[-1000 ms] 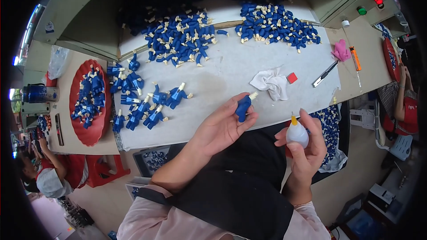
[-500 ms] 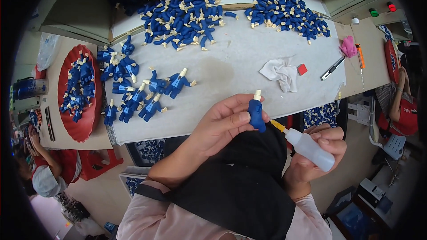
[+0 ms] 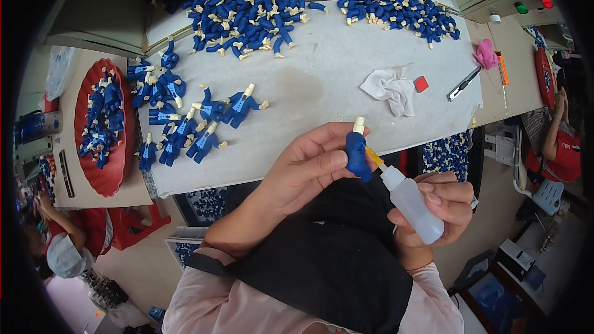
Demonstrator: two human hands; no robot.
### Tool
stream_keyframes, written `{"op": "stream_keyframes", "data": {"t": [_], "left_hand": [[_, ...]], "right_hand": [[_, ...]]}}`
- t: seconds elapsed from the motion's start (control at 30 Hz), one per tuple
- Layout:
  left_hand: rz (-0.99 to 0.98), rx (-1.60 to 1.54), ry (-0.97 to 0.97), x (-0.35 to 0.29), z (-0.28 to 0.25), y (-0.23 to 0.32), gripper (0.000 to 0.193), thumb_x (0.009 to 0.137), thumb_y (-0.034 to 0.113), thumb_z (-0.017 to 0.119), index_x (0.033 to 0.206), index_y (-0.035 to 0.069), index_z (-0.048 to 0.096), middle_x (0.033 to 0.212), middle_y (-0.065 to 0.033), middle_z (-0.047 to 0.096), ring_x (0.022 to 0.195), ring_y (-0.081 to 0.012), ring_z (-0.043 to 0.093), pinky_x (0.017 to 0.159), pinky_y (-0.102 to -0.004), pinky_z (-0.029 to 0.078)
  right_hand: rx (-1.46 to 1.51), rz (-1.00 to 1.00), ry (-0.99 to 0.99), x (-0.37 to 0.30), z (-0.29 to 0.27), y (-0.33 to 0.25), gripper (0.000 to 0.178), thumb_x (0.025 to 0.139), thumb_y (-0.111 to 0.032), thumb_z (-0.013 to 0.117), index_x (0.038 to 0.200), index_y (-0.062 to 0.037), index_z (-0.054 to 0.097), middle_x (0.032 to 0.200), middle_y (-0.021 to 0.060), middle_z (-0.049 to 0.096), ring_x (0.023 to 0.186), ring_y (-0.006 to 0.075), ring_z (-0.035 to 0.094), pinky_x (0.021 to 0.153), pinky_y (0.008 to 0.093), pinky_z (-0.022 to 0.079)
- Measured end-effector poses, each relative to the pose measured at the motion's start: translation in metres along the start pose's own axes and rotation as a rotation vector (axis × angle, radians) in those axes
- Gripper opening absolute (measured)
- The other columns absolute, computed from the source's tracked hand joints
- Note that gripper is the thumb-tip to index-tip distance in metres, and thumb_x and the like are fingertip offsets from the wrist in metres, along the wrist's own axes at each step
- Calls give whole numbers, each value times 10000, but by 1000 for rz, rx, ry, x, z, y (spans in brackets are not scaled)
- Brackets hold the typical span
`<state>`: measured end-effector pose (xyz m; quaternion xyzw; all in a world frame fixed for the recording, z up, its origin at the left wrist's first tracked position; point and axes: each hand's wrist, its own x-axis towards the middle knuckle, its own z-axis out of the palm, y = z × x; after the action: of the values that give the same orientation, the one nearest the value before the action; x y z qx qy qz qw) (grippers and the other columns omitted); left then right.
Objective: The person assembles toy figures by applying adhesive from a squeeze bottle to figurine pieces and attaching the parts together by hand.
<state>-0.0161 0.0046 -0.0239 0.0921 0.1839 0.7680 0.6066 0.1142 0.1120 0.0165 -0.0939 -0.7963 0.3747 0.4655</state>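
Between thumb and fingers, my left hand [image 3: 312,164] pinches a blue doll body [image 3: 356,156] with a cream neck peg pointing up. My right hand [image 3: 442,204] is wrapped round a translucent white squeeze bottle [image 3: 416,207]. Its yellow nozzle [image 3: 374,158] points up and left, with the tip at the right side of the doll body; whether it touches cannot be made out. Several doll bodies with arms fitted [image 3: 185,127] lie in a group on the left of the white-covered table [image 3: 291,142]. Piles of loose blue arms with cream hands [image 3: 247,15] [image 3: 399,9] lie along the far side.
A white cloth [image 3: 391,91], a red block [image 3: 421,84], a cutter knife [image 3: 464,83] and a pink lump [image 3: 486,54] lie at right. At left stands a red scalloped tray [image 3: 83,148] of doll parts. Other people [image 3: 68,244] [image 3: 560,148] sit on both sides.
My right hand has brought the bottle left and tilted it more upright, so its nozzle has moved up along the doll body's side. My left hand keeps its pinch on the body.
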Motion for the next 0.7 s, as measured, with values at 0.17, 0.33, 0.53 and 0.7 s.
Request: {"op": "stream_keyframes", "data": {"t": [0.17,0.33,0.53,0.7], "left_hand": [[11,28,12,0,2,0,361,838,113,501,1167,-6,411,1010,-105,551,958,-185,543,829,-287,425],[-7,61,54,-1,5,2,383,819,147,529,1157,5,418,995,-131,543,952,-198,530,832,-293,406],[-16,89,97,-2,6,1,407,800,178,557,1147,14,423,983,-155,536,950,-214,519,841,-303,390],[-17,94,115,-2,8,3,404,796,167,558,1141,8,422,982,-150,540,954,-219,523,855,-311,388]], "right_hand": [[8,-3,5,-1,1,1,431,615,-244,751,891,-59,477,775,55,434,592,122,470,493,204,433],[16,-2,-11,-1,0,0,427,616,-236,751,891,-59,476,770,55,427,581,117,454,502,200,427],[19,-1,-14,-1,0,0,424,615,-219,753,895,-59,477,772,54,423,583,115,450,506,198,420],[4,-6,-21,0,0,0,428,612,-218,755,891,-56,474,773,57,426,580,118,453,501,207,424]]}}
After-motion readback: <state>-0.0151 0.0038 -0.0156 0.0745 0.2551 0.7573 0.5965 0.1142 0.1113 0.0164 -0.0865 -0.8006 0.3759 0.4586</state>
